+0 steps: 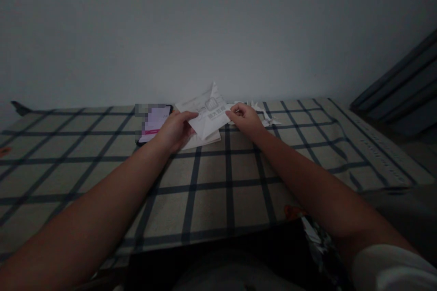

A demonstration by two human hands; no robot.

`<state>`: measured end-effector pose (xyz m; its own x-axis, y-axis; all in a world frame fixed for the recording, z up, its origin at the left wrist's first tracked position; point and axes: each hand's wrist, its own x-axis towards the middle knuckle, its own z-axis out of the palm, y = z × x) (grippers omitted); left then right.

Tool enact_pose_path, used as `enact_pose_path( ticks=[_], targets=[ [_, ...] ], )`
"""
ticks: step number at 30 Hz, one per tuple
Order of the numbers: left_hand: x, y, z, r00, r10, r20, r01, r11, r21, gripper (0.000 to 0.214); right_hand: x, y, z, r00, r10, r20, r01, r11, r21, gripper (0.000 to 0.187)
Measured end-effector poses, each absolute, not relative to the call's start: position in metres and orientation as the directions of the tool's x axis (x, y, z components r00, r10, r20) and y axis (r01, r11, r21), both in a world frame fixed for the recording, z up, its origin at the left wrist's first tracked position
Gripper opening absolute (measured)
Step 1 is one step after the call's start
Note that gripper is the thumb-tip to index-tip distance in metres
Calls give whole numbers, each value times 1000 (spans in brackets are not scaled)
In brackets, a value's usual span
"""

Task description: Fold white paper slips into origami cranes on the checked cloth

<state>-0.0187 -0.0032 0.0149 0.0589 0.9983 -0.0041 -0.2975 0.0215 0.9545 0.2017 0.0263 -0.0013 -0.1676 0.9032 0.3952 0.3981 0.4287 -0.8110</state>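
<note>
A folded sheet of printed white paper (208, 116) is held up between my two hands, one corner pointing up. My left hand (175, 130) grips its left side, thumb on the front. At its right corner, the fingers of my right hand (246, 120) are pinched on the paper. More pale paper (205, 141) lies beneath the held sheet, close to my left hand; whether that hand touches it I cannot tell. Just behind my right hand lie several folded white paper pieces (269, 119), partly hidden by the hand.
A phone (155, 122) with a lit, partly pixelated screen lies left of my left hand. A checked cloth (211, 182) covers the table, which meets a plain wall (211, 32) at the back. Dark slatted panels (406, 77) stand at the right.
</note>
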Motion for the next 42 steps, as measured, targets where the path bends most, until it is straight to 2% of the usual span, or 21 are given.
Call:
enact_pose_path(
  ticks=[1, 3, 5, 6, 9, 12, 18, 25, 28, 30, 34, 36, 39, 42],
  targets=[
    [-18, -4, 16, 55, 998, 1, -298, 15, 955, 32, 203, 26, -1, -160, 887, 433, 443, 457, -771, 18],
    [-16, -6, 17, 62, 998, 15, -302, 5, 953, 40, 204, 25, 0, -190, 828, 528, 521, 541, -661, 28],
    [-14, -8, 18, 79, 997, 19, -310, 6, 951, 47, 205, 21, 2, -293, 727, 622, 583, 651, -486, 41],
    [-13, -9, 18, 84, 996, 14, -311, 13, 950, 48, 205, 18, 4, -352, 670, 654, 603, 697, -389, 40],
    [-11, -10, 17, 81, 996, -21, -302, 44, 952, 45, 204, 9, 8, -532, 598, 599, 623, 756, -201, 32],
    [-12, -9, 17, 57, 998, -35, -322, 51, 945, 46, 202, 2, 10, -620, 601, 504, 626, 767, -144, 37],
    [-14, -8, 17, 63, 995, -76, -338, 92, 937, 41, 202, 3, 8, -652, 594, 472, 602, 783, -154, 55],
    [-19, -9, 15, 242, 970, -35, -355, 122, 927, 49, 203, 6, 8, -665, 543, 513, 518, 830, -208, 40],
    [-19, -7, 11, 306, 952, -17, -349, 129, 928, 42, 202, 6, 9, -670, 524, 525, 472, 847, -243, 37],
    [-19, -7, 7, 338, 941, -2, -295, 109, 949, 34, 201, 7, 9, -663, 537, 522, 459, 842, -283, 39],
    [-18, -10, 3, 324, 935, 146, -88, -124, 988, 48, 198, 9, 8, -526, 676, 517, 492, 737, -463, 51],
    [-18, -12, 4, 308, 932, 191, 39, -213, 976, 47, 197, 9, 9, -437, 744, 506, 493, 668, -557, 53],
    [-18, -12, 6, 270, 945, 187, 150, -233, 961, 31, 197, 9, 9, -362, 781, 510, 449, 625, -638, 53],
    [-19, -10, 7, 213, 962, 171, 196, -213, 957, 27, 195, 8, 10, -310, 810, 498, 395, 586, -708, 49]
  ],
)
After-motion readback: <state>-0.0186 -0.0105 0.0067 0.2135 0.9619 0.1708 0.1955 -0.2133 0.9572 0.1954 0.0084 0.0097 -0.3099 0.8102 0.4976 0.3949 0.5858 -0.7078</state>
